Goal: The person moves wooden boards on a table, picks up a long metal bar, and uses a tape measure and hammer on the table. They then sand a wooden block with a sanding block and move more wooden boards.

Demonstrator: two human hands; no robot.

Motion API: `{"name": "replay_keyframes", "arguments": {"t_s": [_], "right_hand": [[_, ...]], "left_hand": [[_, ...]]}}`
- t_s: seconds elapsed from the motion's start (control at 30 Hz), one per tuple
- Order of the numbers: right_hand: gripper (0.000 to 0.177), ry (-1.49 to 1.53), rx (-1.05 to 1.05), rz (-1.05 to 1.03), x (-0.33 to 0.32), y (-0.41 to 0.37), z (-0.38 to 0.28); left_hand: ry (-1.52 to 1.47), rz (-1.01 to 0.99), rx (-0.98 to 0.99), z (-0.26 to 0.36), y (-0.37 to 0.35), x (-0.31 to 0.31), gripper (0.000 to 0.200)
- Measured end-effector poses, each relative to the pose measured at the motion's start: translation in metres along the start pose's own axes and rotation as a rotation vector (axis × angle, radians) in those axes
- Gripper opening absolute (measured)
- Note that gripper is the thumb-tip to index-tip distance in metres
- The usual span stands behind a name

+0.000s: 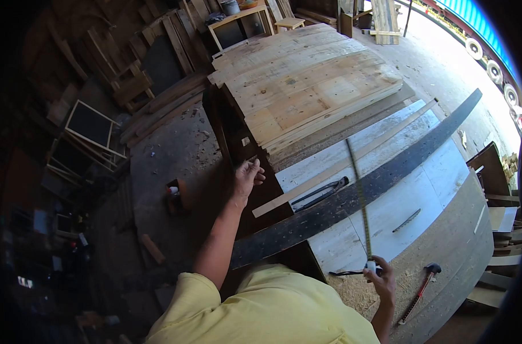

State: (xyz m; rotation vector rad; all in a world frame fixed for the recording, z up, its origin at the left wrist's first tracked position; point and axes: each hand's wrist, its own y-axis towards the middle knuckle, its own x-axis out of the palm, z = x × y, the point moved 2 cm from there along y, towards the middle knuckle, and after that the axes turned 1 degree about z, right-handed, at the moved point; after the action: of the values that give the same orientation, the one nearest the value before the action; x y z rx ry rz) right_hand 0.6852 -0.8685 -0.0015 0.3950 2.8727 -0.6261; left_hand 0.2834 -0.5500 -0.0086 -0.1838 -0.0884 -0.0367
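My right hand [381, 279] grips the case of a tape measure [371, 266] near the bench's front edge. Its yellow tape [358, 195] runs away from me across a long dark board [352, 198] and a thin pale wood strip [341, 166]. The dark board lies diagonally on the white bench top [421, 189]. My left hand [248, 176] is stretched out past the bench's left edge, fingers loosely apart, beside the strip's near end. I cannot make out anything in it.
A stack of light planks [307, 86] covers the bench's far half. Black long-handled pliers [321, 193] lie by the strip, and a hammer [422, 285] rests on sawdust at the front right. Frames and boards [92, 135] crowd the floor on the left.
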Motion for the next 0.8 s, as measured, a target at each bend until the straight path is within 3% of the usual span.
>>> {"name": "replay_keyframes", "arguments": {"t_s": [0.17,0.2,0.23,0.3,0.43,0.47,0.53,0.67,0.73,0.77,0.8], "right_hand": [[0.035,0.277,-0.225,0.311,-0.016,0.005,-0.017],[0.037,0.224,-0.269,0.427,-0.02,0.004,-0.019],[0.037,0.223,-0.269,0.423,-0.023,0.006,-0.016],[0.041,0.201,-0.428,0.587,-0.038,0.01,-0.011],[0.04,0.516,-0.465,0.576,-0.048,0.011,-0.01],[0.041,0.529,-0.473,0.535,-0.047,0.01,-0.015],[0.039,0.62,-0.436,0.399,-0.042,0.0,-0.034],[0.038,0.378,-0.31,0.225,-0.032,-0.009,-0.045],[0.037,0.297,-0.238,0.053,-0.021,-0.009,-0.041],[0.037,0.295,-0.169,-0.034,-0.013,-0.011,-0.041],[0.037,0.3,-0.114,-0.088,-0.004,-0.011,-0.038]], "left_hand": [[0.171,0.236,-0.013,-0.024,-0.01,-0.042,0.017],[0.344,0.291,0.047,-0.031,-0.02,-0.042,0.045],[0.344,0.295,0.046,-0.04,-0.023,-0.046,0.045],[0.517,0.255,0.142,-0.061,-0.02,-0.053,0.065],[0.512,0.289,0.206,-0.067,-0.028,-0.046,0.062],[0.51,0.285,0.204,-0.07,-0.026,-0.048,0.062],[0.508,0.149,0.001,-0.079,-0.018,-0.054,0.05],[0.286,0.102,-0.024,-0.056,-0.04,-0.014,0.035],[0.19,0.104,0.191,-0.041,-0.053,0.017,0.03],[0.191,0.105,0.19,-0.04,-0.054,0.025,0.03],[0.149,-0.051,0.111,-0.039,-0.052,0.035,0.034]]}}
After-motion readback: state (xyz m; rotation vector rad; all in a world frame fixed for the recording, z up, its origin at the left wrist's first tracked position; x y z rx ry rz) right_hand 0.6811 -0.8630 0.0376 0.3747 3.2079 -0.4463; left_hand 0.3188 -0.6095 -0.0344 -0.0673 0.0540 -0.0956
